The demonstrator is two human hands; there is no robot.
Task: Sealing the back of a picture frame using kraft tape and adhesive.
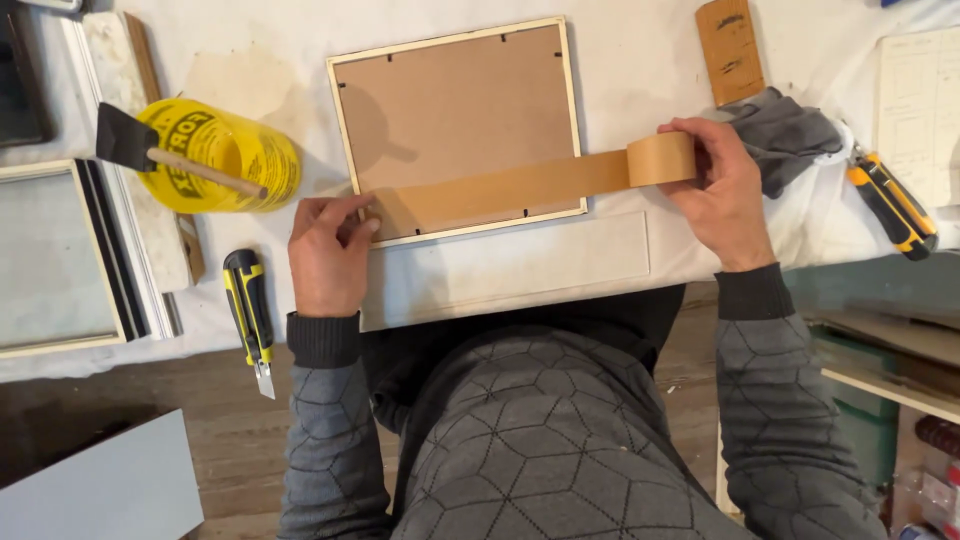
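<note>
A cream picture frame (pixel 350 130) lies face down on the white-covered table, its brown backing board (pixel 450 100) up. A strip of brown paper tape (pixel 500 188) stretches across the frame's lower edge. My left hand (pixel 325 250) pinches the strip's free end at the frame's lower left corner. My right hand (pixel 725 195) holds the tape roll (pixel 660 158) just past the frame's right side, keeping the strip taut.
A yellow tub (pixel 235 150) with a foam brush (pixel 125 137) across it sits at left. A yellow-black utility knife (pixel 248 310) lies near the table edge, another (pixel 893 203) at right. A grey cloth (pixel 785 130), a wooden block (pixel 730 48) and another frame (pixel 60 255) are nearby.
</note>
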